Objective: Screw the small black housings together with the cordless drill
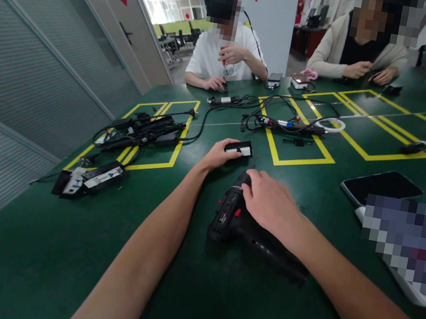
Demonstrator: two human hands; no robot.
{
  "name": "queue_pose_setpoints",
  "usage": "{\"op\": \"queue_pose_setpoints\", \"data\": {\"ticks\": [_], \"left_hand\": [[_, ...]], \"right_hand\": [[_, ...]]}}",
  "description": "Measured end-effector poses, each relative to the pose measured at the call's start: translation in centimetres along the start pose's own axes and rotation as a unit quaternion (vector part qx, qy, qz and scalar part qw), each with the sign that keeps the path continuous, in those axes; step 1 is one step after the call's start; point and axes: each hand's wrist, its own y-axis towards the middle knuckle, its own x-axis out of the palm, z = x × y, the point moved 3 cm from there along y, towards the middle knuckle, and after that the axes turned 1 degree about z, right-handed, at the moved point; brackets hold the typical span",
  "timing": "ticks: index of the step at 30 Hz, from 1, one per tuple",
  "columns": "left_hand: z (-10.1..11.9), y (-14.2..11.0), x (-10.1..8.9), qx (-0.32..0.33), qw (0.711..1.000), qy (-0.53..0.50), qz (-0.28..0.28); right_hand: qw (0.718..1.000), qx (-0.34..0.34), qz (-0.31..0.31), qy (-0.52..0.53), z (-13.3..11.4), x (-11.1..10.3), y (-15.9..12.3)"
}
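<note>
My left hand (221, 155) is closed on a small flat black rectangular piece with white patches (245, 147), held at or just above the green table. Closer to me a black cordless drill (224, 213) lies on its side, its handle stretching toward the lower right. My right hand (268, 198) grips the drill at its chuck, thumb and fingers curled over the front end. A thin bit (254, 162) sticks out past the chuck, a little to the right of the black piece and apart from it. My right palm and some fingertips are hidden.
Bundled black cables (143, 133) and black-and-white pieces (103, 176) lie to the left. A corded pen-shaped tool (285, 124) rests beyond my hands. At right are a phone (383, 188) and a blurred pale-edged object (407, 249). Several people sit around the green table (55, 258).
</note>
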Motion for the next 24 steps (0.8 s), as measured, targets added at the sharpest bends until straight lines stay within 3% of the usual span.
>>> {"op": "queue_pose_setpoints", "data": {"ticks": [12, 21, 24], "left_hand": [[-0.9, 0.4, 0.3, -0.001, 1.0, -0.031, 0.002], [-0.3, 0.0, 0.4, -0.013, 0.997, -0.073, 0.019], [-0.3, -0.1, 0.3, -0.023, 0.986, -0.14, 0.084]], "right_hand": [[0.985, 0.007, -0.158, -0.075, -3.2, -0.1, -5.7], [0.979, -0.012, -0.164, -0.124, -3.1, 0.6, -7.0], [0.977, -0.002, -0.164, -0.134, -2.7, 0.9, -6.9]]}}
